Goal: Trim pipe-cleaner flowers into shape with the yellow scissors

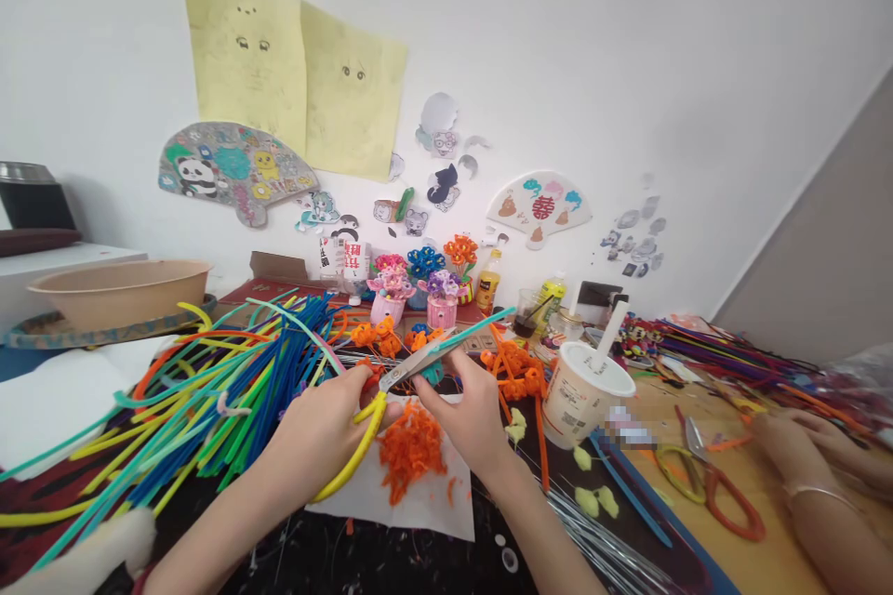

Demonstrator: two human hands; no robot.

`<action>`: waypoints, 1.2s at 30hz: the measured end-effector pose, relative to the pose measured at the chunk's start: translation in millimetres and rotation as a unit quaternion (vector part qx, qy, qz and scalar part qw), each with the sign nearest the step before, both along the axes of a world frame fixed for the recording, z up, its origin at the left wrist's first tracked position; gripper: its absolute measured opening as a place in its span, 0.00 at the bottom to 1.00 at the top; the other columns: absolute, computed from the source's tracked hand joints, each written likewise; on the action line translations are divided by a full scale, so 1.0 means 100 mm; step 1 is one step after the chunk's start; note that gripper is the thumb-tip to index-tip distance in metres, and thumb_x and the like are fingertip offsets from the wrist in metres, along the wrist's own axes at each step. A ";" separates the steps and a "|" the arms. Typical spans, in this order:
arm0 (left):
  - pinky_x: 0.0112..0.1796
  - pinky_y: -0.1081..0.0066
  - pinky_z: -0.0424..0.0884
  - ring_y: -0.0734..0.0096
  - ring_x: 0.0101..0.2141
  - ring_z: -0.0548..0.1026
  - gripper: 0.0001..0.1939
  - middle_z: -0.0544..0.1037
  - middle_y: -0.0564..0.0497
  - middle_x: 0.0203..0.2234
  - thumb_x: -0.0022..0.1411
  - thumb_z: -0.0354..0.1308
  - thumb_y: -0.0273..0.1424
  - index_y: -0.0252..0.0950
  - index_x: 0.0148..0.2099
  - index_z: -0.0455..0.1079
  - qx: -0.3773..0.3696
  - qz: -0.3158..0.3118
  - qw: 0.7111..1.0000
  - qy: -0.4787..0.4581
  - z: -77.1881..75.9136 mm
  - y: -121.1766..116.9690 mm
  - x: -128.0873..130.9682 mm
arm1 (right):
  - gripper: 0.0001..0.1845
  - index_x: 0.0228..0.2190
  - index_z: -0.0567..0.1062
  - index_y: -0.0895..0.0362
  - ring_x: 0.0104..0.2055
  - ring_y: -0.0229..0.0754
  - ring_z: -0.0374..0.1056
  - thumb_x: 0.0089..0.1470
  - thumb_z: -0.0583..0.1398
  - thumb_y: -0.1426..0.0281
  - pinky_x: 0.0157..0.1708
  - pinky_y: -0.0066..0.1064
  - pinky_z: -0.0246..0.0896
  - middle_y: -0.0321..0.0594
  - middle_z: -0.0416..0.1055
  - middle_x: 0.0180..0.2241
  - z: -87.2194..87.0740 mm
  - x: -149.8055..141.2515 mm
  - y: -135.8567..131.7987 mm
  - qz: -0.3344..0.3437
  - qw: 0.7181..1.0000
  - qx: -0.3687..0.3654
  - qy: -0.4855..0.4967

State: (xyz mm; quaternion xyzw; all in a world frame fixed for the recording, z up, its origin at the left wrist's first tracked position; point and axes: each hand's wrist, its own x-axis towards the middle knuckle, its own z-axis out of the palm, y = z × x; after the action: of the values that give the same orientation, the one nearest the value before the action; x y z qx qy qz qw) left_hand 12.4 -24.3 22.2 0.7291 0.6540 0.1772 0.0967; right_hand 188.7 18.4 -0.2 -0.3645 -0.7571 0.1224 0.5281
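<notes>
Fingers of your left hand (325, 418) gripping yellow-handled metal scissors (396, 376), your right hand (469, 409) pinching a teal fuzzy stem (481, 326), orange fuzzy clippings (413, 451) on white paper (446, 516).

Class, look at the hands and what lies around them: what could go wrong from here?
The scissors in the left hand point close past the right hand's fingers, so a slip might nick them. The cup stands near the right forearm and could be knocked. Loose orange scraps on the paper might scatter if brushed.
</notes>
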 end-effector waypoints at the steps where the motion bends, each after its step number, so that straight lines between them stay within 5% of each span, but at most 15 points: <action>1: 0.29 0.67 0.63 0.55 0.33 0.76 0.15 0.78 0.46 0.32 0.62 0.43 0.45 0.40 0.35 0.62 -0.002 -0.004 1.000 -0.001 0.00 0.01 0.01 | 0.05 0.32 0.73 0.56 0.32 0.43 0.71 0.51 0.61 0.69 0.33 0.30 0.64 0.37 0.74 0.29 0.00 0.00 0.00 0.002 1.000 -0.001 0.002; 23: 0.26 0.71 0.59 0.58 0.29 0.76 0.22 0.76 0.47 0.25 0.63 0.40 0.49 0.40 0.31 0.66 -0.009 -0.012 0.999 0.037 -0.01 0.02 -0.04 | 0.06 0.32 0.74 0.56 0.31 0.42 0.68 0.50 0.60 0.68 0.33 0.31 0.64 0.38 0.73 0.30 0.07 0.04 0.01 0.036 0.999 -0.015 -0.007; 28: 0.26 0.72 0.59 0.61 0.28 0.75 0.22 0.77 0.48 0.25 0.62 0.42 0.49 0.40 0.30 0.66 -0.017 -0.027 0.999 0.016 0.00 0.04 -0.05 | 0.08 0.30 0.75 0.57 0.34 0.42 0.70 0.55 0.57 0.67 0.34 0.32 0.67 0.41 0.74 0.32 0.06 0.14 0.12 0.080 0.990 -0.059 0.096; 36: 0.27 0.71 0.59 0.60 0.29 0.76 0.19 0.77 0.49 0.26 0.63 0.42 0.47 0.40 0.34 0.66 -0.020 -0.050 0.998 0.026 -0.08 0.04 -0.08 | 0.09 0.26 0.75 0.57 0.26 0.40 0.70 0.50 0.61 0.64 0.27 0.32 0.68 0.39 0.74 0.25 0.04 0.16 0.14 0.117 0.960 -0.129 0.217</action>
State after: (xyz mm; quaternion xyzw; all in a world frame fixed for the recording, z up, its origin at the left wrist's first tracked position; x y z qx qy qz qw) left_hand 4.3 -19.8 13.8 0.7628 0.6228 0.1399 0.1033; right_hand 204.7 32.3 3.7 -0.3034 -0.6392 0.3562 0.6103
